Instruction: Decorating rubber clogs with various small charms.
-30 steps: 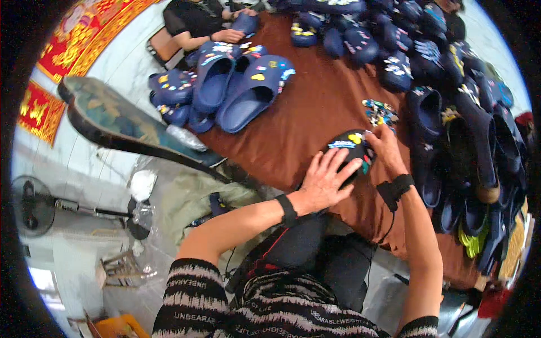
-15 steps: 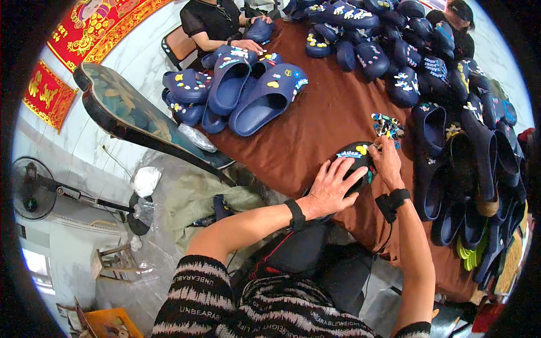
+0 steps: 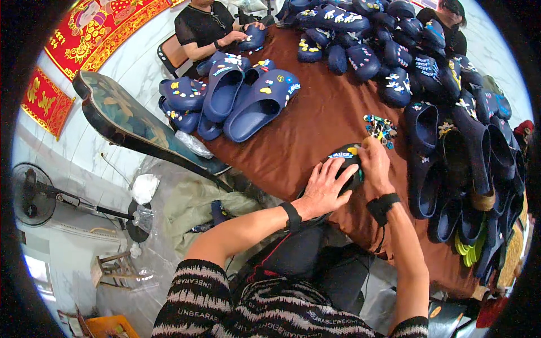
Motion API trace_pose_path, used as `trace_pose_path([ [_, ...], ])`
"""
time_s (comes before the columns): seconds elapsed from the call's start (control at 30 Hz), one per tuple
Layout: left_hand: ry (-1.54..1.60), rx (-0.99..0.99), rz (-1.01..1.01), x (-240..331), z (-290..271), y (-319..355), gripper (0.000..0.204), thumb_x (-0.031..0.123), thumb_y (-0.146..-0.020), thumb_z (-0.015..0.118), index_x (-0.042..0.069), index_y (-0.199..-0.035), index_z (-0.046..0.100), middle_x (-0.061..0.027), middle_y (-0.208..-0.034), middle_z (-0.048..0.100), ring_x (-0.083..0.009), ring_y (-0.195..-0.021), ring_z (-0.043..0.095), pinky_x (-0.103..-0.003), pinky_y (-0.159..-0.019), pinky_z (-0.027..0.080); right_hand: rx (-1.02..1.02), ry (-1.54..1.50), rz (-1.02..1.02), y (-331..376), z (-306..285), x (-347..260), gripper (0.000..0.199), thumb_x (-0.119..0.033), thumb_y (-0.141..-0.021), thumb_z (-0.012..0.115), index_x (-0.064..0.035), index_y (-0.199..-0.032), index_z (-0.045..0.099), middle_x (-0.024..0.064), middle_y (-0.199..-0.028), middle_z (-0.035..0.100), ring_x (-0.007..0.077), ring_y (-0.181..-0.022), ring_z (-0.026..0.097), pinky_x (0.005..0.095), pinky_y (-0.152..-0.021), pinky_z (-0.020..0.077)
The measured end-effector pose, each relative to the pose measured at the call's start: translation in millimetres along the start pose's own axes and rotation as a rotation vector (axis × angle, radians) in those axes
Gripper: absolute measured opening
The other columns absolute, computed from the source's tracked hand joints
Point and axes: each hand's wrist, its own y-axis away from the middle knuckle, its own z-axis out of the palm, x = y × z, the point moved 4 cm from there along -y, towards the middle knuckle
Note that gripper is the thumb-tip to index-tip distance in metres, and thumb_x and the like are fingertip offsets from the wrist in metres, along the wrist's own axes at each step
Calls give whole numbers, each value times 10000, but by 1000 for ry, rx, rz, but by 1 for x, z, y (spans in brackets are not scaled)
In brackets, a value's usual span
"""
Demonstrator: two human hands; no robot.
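A dark clog (image 3: 350,161) lies at the table's near edge, its top bearing a lettered charm and a yellow heart charm. My left hand (image 3: 324,190) is laid over the clog with fingers spread, holding it down and covering much of it. At the clog's right side, my right hand (image 3: 374,164) has its fingers curled and pressed together; whatever they pinch is hidden. Just beyond that hand sits a small heap of colourful shoe charms (image 3: 381,129).
Decorated navy clogs (image 3: 256,110) stand at the table's left on a brown cloth (image 3: 315,107). More clogs (image 3: 394,84) pile along the far and right sides. Across the table a person (image 3: 205,31) handles another clog (image 3: 253,38). A chair (image 3: 135,118) stands left.
My right hand has shifted slightly left and its fingers have drawn in closer to the clog's edge. My left hand stays on the clog. The far person's hand has moved up onto their clog.
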Motion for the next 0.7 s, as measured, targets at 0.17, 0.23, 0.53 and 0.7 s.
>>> trace_pose_path([
  [0.17,-12,16,4,2,0,1,721,326,-818,696,151,-1453,404,-205,-1406,401,-425,-1298,407,-549,-1060,363,35,-224,-52,9,-3,-15,116,-72,-884,655,-23,-895,551,159,-830,576,342,-780,573,427,-694,462],
  [0.23,-22,26,-1,-4,-3,3,724,332,-818,697,155,-1456,401,-204,-1401,403,-423,-1295,409,-548,-1057,366,47,-222,-63,5,0,-20,110,-60,-888,657,-17,-886,556,158,-830,579,317,-775,576,413,-696,467],
  [0.53,-15,41,12,0,-1,0,722,331,-806,701,160,-1447,417,-196,-1378,417,-417,-1287,417,-537,-1053,375,39,-90,138,-28,-31,49,193,-138,-883,669,-18,-1034,675,202,-992,654,367,-976,638,421,-845,507],
  [0.7,-17,15,-4,-1,-5,2,718,315,-798,709,151,-1437,426,-188,-1382,413,-404,-1291,416,-528,-1054,377,-64,190,-77,18,-15,11,203,-194,-897,641,-56,-1036,692,156,-1091,643,375,-1013,600,454,-870,506],
])
